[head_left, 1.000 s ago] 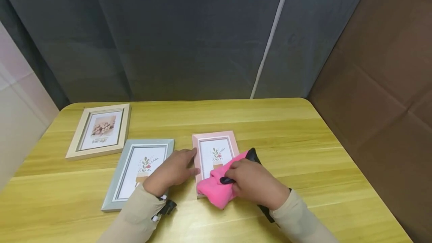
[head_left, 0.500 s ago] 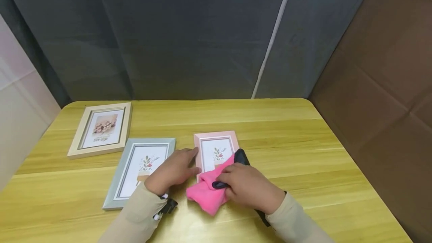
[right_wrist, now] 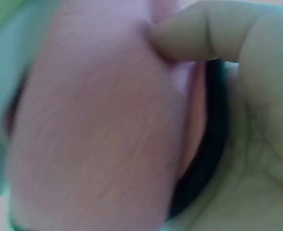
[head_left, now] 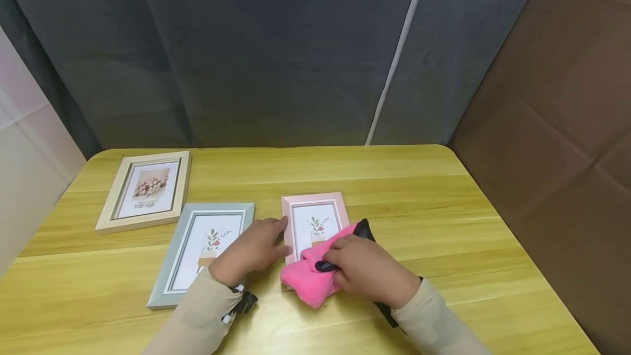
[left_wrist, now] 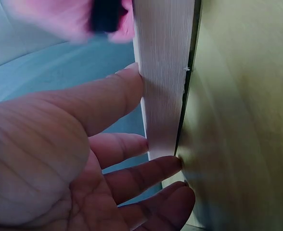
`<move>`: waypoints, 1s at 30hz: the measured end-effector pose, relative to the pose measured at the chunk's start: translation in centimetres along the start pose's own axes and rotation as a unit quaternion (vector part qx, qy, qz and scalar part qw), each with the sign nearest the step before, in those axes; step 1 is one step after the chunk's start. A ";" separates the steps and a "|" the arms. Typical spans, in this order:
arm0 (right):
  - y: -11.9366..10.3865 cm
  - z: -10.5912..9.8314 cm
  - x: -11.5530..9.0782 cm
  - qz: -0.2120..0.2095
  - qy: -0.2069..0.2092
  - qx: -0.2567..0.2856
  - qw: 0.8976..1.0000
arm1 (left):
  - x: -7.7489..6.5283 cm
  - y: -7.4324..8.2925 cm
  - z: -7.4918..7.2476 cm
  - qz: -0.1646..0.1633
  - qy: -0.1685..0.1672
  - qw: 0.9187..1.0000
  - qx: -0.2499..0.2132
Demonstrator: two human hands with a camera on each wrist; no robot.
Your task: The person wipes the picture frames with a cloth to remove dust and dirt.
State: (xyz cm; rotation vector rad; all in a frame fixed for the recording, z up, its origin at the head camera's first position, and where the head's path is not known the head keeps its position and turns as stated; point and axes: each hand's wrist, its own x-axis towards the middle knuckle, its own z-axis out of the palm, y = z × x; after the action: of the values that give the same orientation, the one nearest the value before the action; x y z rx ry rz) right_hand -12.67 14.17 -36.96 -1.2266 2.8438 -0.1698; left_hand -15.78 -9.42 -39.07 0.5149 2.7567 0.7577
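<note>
A pink picture frame with a plant print lies flat near the middle of the table. My left hand rests against its left side; in the left wrist view the thumb and fingertips touch the frame's edge, fingers fairly straight. My right hand grips a bunched pink cloth with black trim over the frame's lower part, which it hides. Close up in the right wrist view, the thumb presses into the folded cloth.
A grey-blue picture frame lies left of the pink one, partly under my left forearm. Farther back at the left lies a cream picture frame. A dark curtain stands behind the wooden table, a brown one at right.
My right hand slid the cloth toward the lower left across the pink frame, then slightly back up and right. The left hand stays at the frame's edge.
</note>
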 end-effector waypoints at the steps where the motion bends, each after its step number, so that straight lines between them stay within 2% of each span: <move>1: -0.3 0.2 0.1 -0.020 0.002 0.005 1.000 | 0.0 0.0 0.0 0.000 0.002 1.000 0.001; 4: -1.1 0.7 0.5 -0.066 0.009 0.011 0.998 | 0.0 0.0 0.1 -0.008 0.004 1.000 -0.002; 6: -1.5 1.1 0.6 -0.082 0.015 0.010 0.996 | 0.0 0.0 0.1 -0.016 0.004 1.000 -0.005; 9: -1.6 1.4 0.6 -0.078 0.018 0.011 0.997 | 0.1 0.1 0.2 -0.023 0.003 1.000 -0.009; 14: -1.5 1.4 0.5 -0.063 0.008 0.024 0.998 | 0.1 0.0 0.2 -0.018 0.005 1.000 -0.004; 19: -0.9 0.8 0.3 -0.031 -0.015 0.043 0.998 | 0.1 0.0 0.2 -0.012 0.004 1.000 -0.004; 23: 0.5 0.4 0.2 0.025 -0.029 0.058 0.998 | 0.1 0.1 0.2 -0.004 0.001 1.000 -0.003; 26: 1.7 0.1 0.0 0.058 -0.029 0.065 0.996 | 0.1 0.0 0.3 -0.007 0.000 1.000 -0.001; 30: 3.7 -0.5 -0.5 0.072 -0.016 0.082 0.994 | 0.2 -0.2 0.4 -0.015 -0.003 1.000 0.000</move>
State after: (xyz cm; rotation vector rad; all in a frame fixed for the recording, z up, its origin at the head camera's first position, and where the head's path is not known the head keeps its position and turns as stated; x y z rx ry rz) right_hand -15.06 17.05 -36.88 -0.9806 2.8103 -0.3656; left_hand -15.87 -9.35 -39.50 0.4745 2.7518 0.7492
